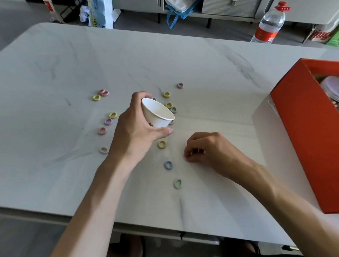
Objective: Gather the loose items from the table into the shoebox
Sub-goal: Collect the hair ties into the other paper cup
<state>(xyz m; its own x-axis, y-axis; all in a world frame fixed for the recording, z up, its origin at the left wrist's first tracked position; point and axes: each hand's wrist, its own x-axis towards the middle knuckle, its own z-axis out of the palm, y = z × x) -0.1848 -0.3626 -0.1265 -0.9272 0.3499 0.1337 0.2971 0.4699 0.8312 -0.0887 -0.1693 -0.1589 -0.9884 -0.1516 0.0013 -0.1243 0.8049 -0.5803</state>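
Left grip point(137, 127) clasps the tilted cup point(158, 114); right grip point(204, 146), just beside it, seems to pinch a ring point(187, 157). A fumbled drop misses the cup's mouth.

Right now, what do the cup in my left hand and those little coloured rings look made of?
The cup: likely paper, matte white, with a thin rim and a side seam. The rings: probably fabric-covered elastic, matte pastel, slightly squashed out of round; foam is possible.
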